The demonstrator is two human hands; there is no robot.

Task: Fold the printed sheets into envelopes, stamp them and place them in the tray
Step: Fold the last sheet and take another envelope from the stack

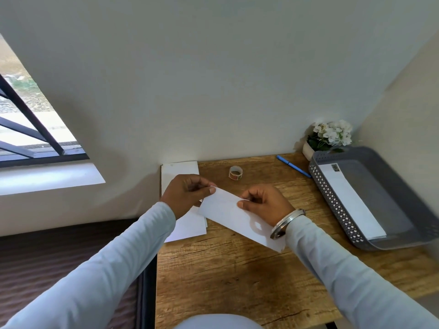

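Envelope was pinched by both hands, unstamped; one stamped envelope lay in tray.

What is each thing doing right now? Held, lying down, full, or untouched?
Envelope: pinched by both hands, no stamp showing.
Left hand: pinches envelope's end.
Right hand: pinches envelope.
Stamp roll: untouched.
Pen: lying flat.
Tray: holds one stamped envelope.
Sheets: stacked flat.

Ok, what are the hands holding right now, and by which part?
One white envelope. The left hand pinches its far left corner; the right hand pinches its upper long edge near the middle.
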